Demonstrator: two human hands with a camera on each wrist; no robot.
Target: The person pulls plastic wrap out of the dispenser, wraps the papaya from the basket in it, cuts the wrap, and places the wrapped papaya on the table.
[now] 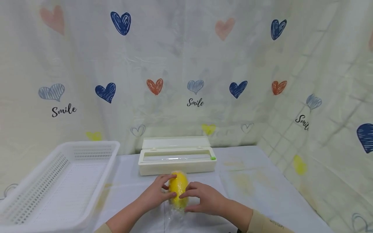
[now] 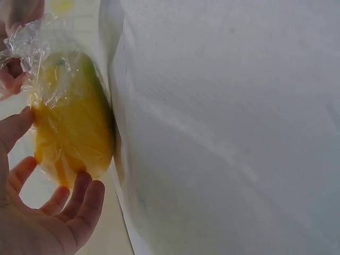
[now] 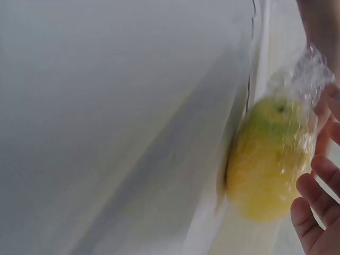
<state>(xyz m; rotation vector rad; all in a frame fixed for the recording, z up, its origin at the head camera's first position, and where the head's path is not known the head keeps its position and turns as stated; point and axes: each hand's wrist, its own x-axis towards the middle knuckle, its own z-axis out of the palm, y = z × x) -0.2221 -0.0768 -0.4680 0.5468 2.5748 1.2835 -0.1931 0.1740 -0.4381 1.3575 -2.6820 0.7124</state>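
Note:
A yellow mango (image 1: 178, 190), greenish at one end, lies wrapped in clear cling film on the white cloth in front of me. The film's loose, crumpled end (image 1: 176, 215) trails toward me, and it also shows beyond the mango in the right wrist view (image 3: 305, 77). My left hand (image 1: 155, 193) holds the mango's left side with bent fingers, thumb on the film. From the other side my right hand (image 1: 206, 198) curves its fingers round the right side, its thumb low beside the crumpled film. The palm sides are hidden in the head view.
Right behind the mango stands a white cling film dispenser box (image 1: 177, 168), lid up, with a roll inside and a green tab. A white plastic basket (image 1: 109, 168) sits at the left. A curtain printed with hearts (image 1: 175, 48) hangs behind the cloth-covered table (image 1: 262, 181).

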